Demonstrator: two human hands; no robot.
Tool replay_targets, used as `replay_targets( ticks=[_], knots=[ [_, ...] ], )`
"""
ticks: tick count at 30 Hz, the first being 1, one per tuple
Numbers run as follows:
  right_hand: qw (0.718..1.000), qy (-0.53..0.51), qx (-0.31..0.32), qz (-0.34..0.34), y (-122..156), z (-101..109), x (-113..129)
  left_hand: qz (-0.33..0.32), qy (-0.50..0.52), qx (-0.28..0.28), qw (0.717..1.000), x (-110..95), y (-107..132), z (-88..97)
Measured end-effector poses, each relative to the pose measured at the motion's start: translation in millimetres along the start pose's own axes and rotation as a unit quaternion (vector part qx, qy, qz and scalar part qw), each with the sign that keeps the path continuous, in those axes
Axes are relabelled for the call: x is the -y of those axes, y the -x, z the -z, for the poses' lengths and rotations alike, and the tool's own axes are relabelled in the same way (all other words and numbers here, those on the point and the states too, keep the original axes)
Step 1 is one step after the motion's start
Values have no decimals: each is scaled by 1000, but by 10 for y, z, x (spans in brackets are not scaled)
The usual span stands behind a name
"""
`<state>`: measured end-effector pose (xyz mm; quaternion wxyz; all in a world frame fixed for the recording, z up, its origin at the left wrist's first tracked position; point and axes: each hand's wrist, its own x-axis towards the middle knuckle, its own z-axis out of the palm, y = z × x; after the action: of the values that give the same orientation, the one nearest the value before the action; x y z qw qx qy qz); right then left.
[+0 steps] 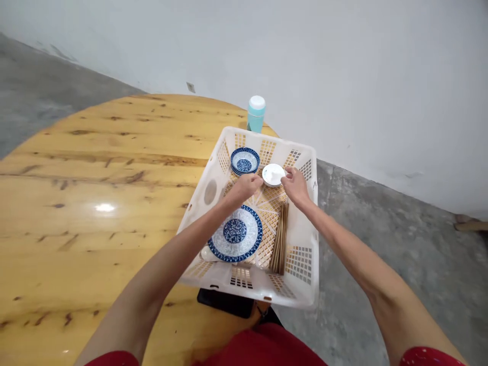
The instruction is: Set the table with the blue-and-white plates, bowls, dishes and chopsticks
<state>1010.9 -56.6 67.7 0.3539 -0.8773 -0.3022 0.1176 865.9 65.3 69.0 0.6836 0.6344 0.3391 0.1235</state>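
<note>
A small stack of white dishes (273, 174) is in the far part of a white plastic basket (217, 178). My left hand (247, 187), fingers closed, pinches the left rim of the stack. On the opposite rim, my right hand (296, 185) grips with thumb and fingers closed. Just left of the dishes stand stacked blue-and-white bowls (244, 160). Nearer to me lies a blue-and-white plate (235, 233), partly covered by my left forearm. A bundle of wooden chopsticks (280, 239) lies along the basket's right side. White spoons (208, 254) show partly beside the plate.
The basket rests at the right edge of a round wooden table (95, 203). A light-blue bottle with a white lid (256, 114) stands behind it. Under the basket's near edge lies a flat black object (224, 302). A white wall rises behind; grey concrete floor (381, 244) is to the right.
</note>
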Motion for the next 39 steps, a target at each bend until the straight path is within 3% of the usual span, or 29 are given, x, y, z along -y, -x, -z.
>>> replay_targets(
  ticks=[2,5,7,10,13,17,21,25,31,35,39],
  knots=[
    [998,-38,-2,60,320,183,56,-56,-47,0,997,-172,313,281],
    [989,-58,-23,132,875,478,109,-114,-68,-91,987,-274,841,729],
    [985,-35,-57,162,1238,644,115,-147,-79,-166,972,-195,1209,1001],
    [977,19,-87,192,1725,758,91,-157,-116,-255,947,120,1767,1289],
    [977,26,-84,196,2155,657,89,-114,-147,-303,935,578,2300,1397],
    [983,-62,-82,154,2666,314,231,-28,-107,-313,943,1176,2912,1333],
    [984,-131,-62,103,3184,-16,485,56,-28,-323,944,1537,3415,1226],
    [978,-201,-33,48,3691,-315,654,79,-14,-300,951,1727,3705,1260],
    [957,-288,43,-17,4298,-803,736,49,-47,-244,967,1869,3746,1446],
    [947,-298,116,-21,4520,-976,855,28,-66,-195,978,1798,3787,1452],
    [953,-272,136,-5,4581,-1008,963,19,-74,-147,986,1765,3883,1362]
  ],
)
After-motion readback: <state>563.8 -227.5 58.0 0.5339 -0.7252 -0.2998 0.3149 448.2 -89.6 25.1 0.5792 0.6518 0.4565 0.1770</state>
